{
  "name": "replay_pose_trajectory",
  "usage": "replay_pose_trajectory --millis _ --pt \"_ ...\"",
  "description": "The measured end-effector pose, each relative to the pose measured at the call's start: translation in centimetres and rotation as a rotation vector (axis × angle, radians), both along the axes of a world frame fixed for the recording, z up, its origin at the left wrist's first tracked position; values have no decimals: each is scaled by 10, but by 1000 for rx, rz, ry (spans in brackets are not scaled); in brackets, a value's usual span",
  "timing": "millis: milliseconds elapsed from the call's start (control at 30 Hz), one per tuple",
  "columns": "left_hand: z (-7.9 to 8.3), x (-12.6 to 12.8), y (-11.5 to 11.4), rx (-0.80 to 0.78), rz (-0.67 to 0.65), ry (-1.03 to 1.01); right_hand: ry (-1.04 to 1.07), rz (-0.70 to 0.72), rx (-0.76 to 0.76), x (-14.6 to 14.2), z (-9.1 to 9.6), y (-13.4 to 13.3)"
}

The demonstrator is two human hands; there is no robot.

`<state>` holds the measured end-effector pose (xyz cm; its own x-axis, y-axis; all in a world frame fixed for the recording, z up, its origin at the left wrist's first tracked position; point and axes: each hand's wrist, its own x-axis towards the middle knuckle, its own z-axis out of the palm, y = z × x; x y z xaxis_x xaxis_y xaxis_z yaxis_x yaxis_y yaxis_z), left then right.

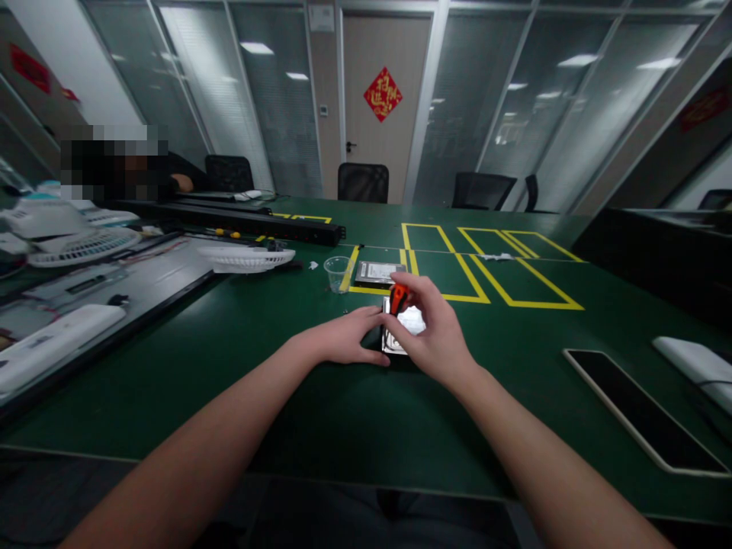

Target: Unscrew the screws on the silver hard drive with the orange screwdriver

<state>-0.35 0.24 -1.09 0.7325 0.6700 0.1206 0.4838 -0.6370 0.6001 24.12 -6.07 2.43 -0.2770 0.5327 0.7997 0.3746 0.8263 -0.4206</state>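
A silver hard drive [412, 320] lies flat on the green table in front of me, partly covered by my hands. My right hand [431, 328] is closed round the orange and black handle of a screwdriver [399, 297], held upright over the drive; its tip is hidden. My left hand [360, 335] grips the drive's left side, thumb at the near edge and fingers at the far edge. Just beyond, a second hard drive [377, 272] with a white label rests by a clear plastic cup [338, 274].
Yellow tape rectangles [543, 305] mark the green table [486, 335]. At left are a white fan grille [245, 258], a large panel [171, 267] and a white power strip [57, 343]. A dark tablet-like slab [640, 408] lies right. A person [183, 179] sits at far left.
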Motion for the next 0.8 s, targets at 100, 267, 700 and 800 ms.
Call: replay_pose_trajectory --millis 100,267,700,800 --pt "0 0 0 16 -3 12 7 27 2 -1 0 -1" --pt "1 -1 1 -1 -6 35 11 52 -36 -2 -2 -4" --pt "0 -1 1 8 -12 -16 2 12 13 0 2 0" --pt "0 -1 1 12 -8 -1 -3 29 -3 -1 1 -2"
